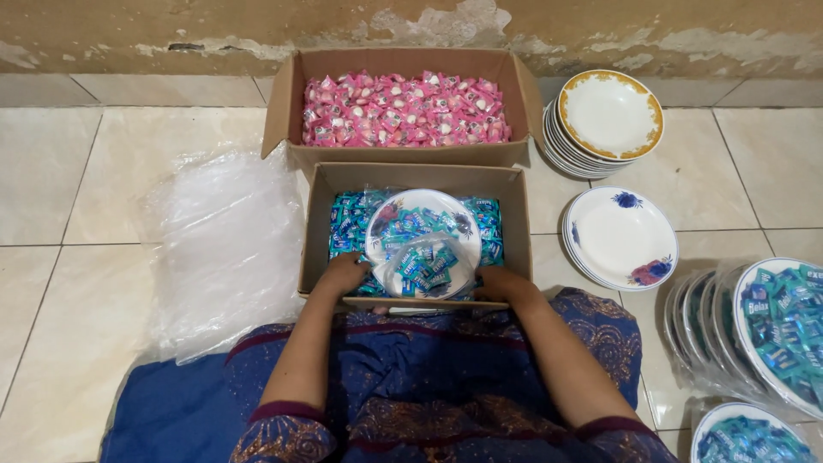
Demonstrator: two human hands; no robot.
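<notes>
Plate (422, 225) of blue candies sits between both hands (343, 276).

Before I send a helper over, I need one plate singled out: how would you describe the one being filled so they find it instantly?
Find the two open cardboard boxes against the wall; take the nearer one, packed with blue-wrapped sweets. The round white plate with floral print sits on top of them, between the left hand and right hand. Unlike the plates on the floor, it lies inside a box.
</notes>
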